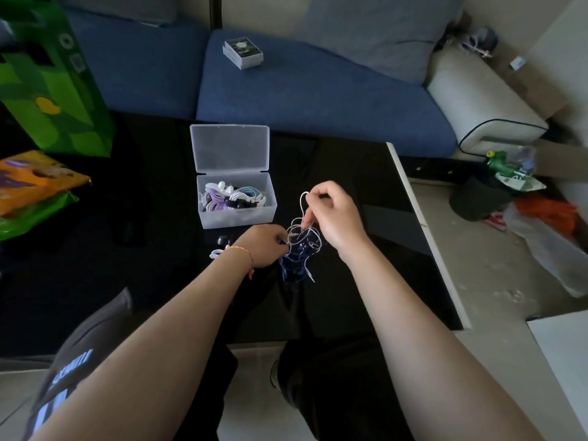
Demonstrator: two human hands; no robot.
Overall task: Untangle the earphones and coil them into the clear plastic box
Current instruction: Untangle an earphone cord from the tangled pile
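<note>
A blue sofa [318,100] runs along the far side of a black table [366,281], with a small grey box [243,52] lying on its seat. The table's right edge is a white strip running from far to near; beyond it lies bare floor with a dark bin [477,198] and plastic bags. A green bag [54,81] stands at the table's far left corner, and an orange packet [31,183] lies by the left edge. The near middle of the table and its right half are bare.

A clear box [237,205] sits near the far edge, its lid standing open behind it, holding coiled white, purple and blue earphones. Just nearer than the box, a black and a white earbud [219,246] lie on the table.

Both forearms reach forward from the near edge. The left hand [262,246], with a thread band at the wrist, pinches a tangle [302,246] of white and dark blue cable. The right hand [334,214], raised slightly higher, pinches a white loop lifted out of the tangle. The tangle hangs between the hands, just right of the box, with a jack plug dangling at the bottom.
</note>
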